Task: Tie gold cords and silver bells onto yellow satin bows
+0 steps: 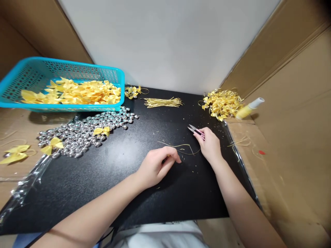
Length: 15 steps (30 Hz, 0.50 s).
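My right hand (210,146) is closed around a pair of thread snips (192,128) with pinkish handles, whose blades point up and left, slightly apart. My left hand (160,163) sits lower and to the left, its fingers curled and drawn together near the thumb; whatever may be between the fingertips is too small or hidden to make out. Just beyond it, a loose gold cord (178,145) lies bent on the black tabletop (116,186), stretching towards my right hand. Tiny clippings are scattered around both hands.
A blue basket (121,86) of yellow bows (85,91) stands back left, above many silver beads (77,134). Gold cords (163,102) lie bundled at the back. Finished-looking bows (222,103) are heaped back right beside a yellow-and-white tube (249,108). Cardboard walls flank both sides.
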Motion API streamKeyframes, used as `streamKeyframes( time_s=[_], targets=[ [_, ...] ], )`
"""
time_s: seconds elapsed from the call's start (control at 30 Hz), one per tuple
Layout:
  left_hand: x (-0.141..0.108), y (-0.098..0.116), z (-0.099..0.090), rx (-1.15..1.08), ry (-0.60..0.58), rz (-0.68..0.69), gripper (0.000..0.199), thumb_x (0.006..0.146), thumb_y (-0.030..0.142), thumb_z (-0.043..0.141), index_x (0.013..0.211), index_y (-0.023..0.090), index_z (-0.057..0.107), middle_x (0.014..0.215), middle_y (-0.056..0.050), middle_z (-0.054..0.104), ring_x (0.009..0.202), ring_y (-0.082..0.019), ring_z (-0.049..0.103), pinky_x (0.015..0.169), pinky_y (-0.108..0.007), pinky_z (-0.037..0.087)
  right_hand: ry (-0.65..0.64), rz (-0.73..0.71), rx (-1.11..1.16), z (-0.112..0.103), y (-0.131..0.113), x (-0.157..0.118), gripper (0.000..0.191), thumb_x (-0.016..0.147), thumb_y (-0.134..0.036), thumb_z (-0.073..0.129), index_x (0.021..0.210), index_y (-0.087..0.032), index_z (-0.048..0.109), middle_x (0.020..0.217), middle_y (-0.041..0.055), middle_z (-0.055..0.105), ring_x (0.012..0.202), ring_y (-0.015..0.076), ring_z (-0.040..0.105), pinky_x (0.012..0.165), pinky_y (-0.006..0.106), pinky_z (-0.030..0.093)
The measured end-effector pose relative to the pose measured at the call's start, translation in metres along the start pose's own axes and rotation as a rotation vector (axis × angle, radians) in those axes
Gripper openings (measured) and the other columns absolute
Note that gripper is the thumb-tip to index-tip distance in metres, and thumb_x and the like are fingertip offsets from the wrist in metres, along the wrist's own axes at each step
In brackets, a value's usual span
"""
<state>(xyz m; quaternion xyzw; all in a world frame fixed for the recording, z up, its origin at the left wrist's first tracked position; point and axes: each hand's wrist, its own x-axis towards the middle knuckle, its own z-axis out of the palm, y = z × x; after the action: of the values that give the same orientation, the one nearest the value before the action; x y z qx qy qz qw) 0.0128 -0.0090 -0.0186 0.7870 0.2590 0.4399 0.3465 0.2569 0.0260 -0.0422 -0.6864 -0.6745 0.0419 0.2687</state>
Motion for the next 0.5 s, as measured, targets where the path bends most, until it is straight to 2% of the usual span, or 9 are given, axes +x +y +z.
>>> streamKeyframes(
  time_s=[0.17,0.37,0.5],
  targets=[
    [0.001,0.002,0.000,-0.038,0.002,-0.044,0.014,0.092,0.007,0.045,0.092,0.020,0.052,0.079,-0.002,0.070,0.064,-0.010,0.062,0.061,-0.021,0.045,-0.003,-0.030,-0.096,0.003,0.001,0.001,0.021,0.092,-0.038,0.053,0.089,-0.019,0.062,0.095,0.0110,0.061,0.086,0.0269,0.054,0.076,0.039,0.044],
    [0.003,0.004,0.000,-0.073,-0.018,-0.146,0.009,0.093,0.013,0.044,0.092,0.019,0.051,0.078,-0.002,0.071,0.067,-0.011,0.062,0.060,-0.021,0.044,-0.077,0.012,-0.103,0.005,0.004,0.003,0.019,0.093,-0.035,0.048,0.098,-0.021,0.060,0.101,0.0106,0.062,0.092,0.0283,0.054,0.078,0.042,0.043],
    [0.007,0.008,-0.001,-0.106,-0.100,-0.279,0.007,0.095,0.019,0.043,0.090,0.020,0.048,0.075,-0.001,0.070,0.063,-0.011,0.060,0.061,-0.022,0.044,0.088,-0.048,0.110,-0.010,-0.008,-0.002,0.022,0.088,-0.038,0.055,0.099,-0.020,0.061,0.099,0.0103,0.061,0.092,0.0266,0.055,0.082,0.043,0.045]
  ],
)
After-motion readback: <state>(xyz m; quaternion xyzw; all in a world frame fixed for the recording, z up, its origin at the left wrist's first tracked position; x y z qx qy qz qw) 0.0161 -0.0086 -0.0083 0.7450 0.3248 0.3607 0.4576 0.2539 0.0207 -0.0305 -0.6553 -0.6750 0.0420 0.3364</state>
